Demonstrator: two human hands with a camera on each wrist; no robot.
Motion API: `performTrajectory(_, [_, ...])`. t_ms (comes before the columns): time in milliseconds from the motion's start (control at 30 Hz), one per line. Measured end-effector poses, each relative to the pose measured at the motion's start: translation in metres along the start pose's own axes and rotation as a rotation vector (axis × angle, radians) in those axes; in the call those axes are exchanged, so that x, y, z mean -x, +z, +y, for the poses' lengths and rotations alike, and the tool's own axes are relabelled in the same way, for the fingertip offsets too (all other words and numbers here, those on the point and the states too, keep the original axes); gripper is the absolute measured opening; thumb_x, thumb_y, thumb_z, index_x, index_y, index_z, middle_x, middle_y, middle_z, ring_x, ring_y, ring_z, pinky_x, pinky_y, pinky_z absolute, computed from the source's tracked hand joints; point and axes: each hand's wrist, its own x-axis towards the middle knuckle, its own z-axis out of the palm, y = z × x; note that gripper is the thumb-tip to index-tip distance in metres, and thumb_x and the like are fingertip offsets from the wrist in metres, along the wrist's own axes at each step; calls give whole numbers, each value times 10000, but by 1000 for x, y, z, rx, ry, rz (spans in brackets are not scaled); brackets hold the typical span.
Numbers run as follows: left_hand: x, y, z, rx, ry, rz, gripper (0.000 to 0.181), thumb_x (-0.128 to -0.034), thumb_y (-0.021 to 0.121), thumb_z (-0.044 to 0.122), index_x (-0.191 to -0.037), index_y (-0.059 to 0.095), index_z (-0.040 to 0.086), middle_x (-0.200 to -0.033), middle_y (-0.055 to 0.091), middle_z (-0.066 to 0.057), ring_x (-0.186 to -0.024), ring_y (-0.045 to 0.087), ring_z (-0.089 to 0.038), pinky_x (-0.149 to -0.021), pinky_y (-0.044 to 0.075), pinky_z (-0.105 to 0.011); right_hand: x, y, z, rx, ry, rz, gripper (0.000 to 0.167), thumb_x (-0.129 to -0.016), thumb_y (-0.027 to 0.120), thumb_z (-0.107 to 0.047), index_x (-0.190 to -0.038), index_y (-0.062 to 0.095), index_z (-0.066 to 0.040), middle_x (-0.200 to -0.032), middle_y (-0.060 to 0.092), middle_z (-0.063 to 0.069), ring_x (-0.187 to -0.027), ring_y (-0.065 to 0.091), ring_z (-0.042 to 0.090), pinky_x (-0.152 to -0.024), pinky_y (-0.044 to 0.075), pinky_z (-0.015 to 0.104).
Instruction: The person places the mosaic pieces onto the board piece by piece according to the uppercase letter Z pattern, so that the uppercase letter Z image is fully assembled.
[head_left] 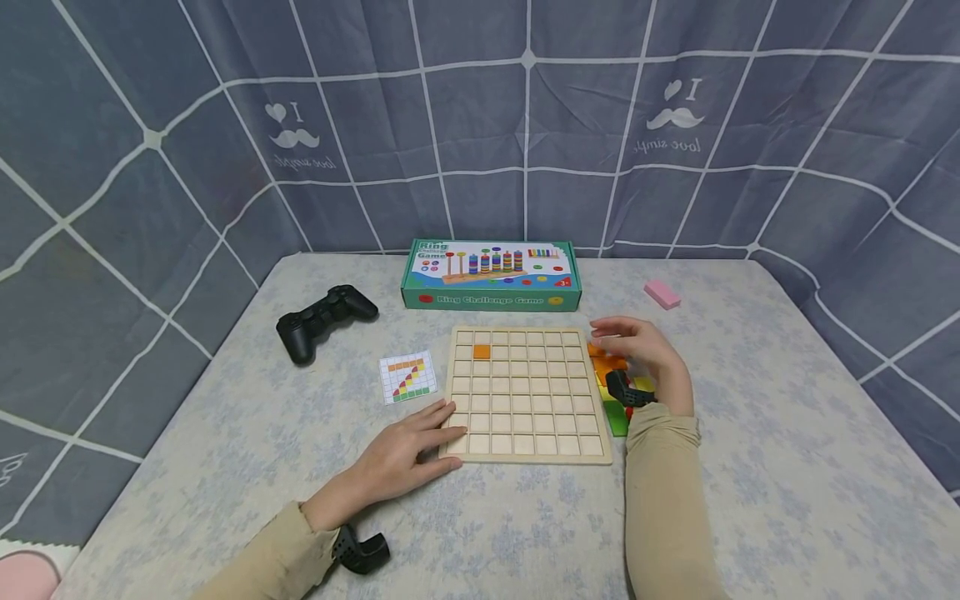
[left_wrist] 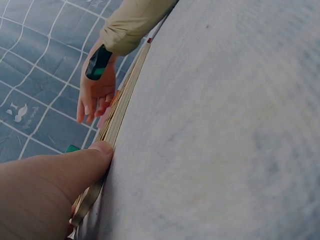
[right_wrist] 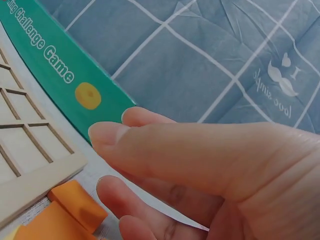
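Observation:
A wooden grid board [head_left: 521, 404] lies on the table, with one orange square tile [head_left: 482, 352] in its upper left area. My left hand [head_left: 408, 450] touches the board's left edge with its fingers extended, the thumb near the front corner. Past the right edge, my right hand [head_left: 641, 343] hovers over orange pieces [right_wrist: 52, 222], fingers loosely bent and nothing visible between them. Yellow, red and green pieces [head_left: 617, 419] lie beside the board, partly hidden by the right wrist. Left of the board is a printed pattern card [head_left: 408, 377] with orange, red, yellow and green shapes.
A green Ring Challenge Game box [head_left: 491, 300] stands behind the board. At the back left sits a black game controller [head_left: 324, 319]. A pink block [head_left: 662, 293] lies at the back right. Blue checked cloth [head_left: 480, 125] hangs around the table.

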Motion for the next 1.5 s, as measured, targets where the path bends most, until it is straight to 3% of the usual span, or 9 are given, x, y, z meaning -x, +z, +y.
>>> performTrajectory(367, [1, -1, 1, 8, -13, -9, 466, -889, 626, 421, -1260, 626, 139, -1429, 425, -116, -1347, 340, -255, -1029, 371, -449, -5, 3, 9, -97, 127, 26, 483, -889, 669, -207, -1330, 526, -74, -1281, 529, 150, -982, 514, 252, -770, 471, 316])
performTrajectory(633, [1, -1, 1, 2, -9, -5, 468, -888, 626, 423, -1260, 626, 139, -1427, 428, -118, -1346, 341, -259, -1022, 377, -457, -6, 4, 10, -40, 79, 26, 515, -874, 687, -175, -1330, 512, -11, -1282, 534, 211, -910, 581, 168, -747, 503, 250])
performTrajectory(967, [0, -2, 1, 7, -30, -29, 477, -897, 610, 433, -1280, 610, 149, -1445, 405, -93, -1361, 316, -235, -1047, 354, -432, -6, 6, -1, -10, 142, -7, 517, -856, 668, -49, -1323, 475, 64, -1325, 479, 250, -889, 595, 152, -788, 518, 255])
performTrajectory(1233, [-1, -2, 1, 5, -29, -30, 475, -897, 611, 431, -1280, 610, 150, -1446, 405, -90, -1362, 313, -232, -1050, 351, -428, -7, 6, -3, 134, 102, -9, 431, -865, 661, -49, -1251, 530, 90, -1208, 544, 271, -794, 599, 136, -729, 515, 252])
performTrajectory(1500, [-1, -2, 2, 6, -30, -32, 476, -895, 616, 425, -1283, 607, 149, -1446, 405, -89, -1364, 310, -232, -1052, 350, -426, -8, 9, -5, 175, 105, 16, 367, -858, 676, -72, -1176, 562, 72, -1000, 571, 143, -731, 513, 183, -610, 456, 248])
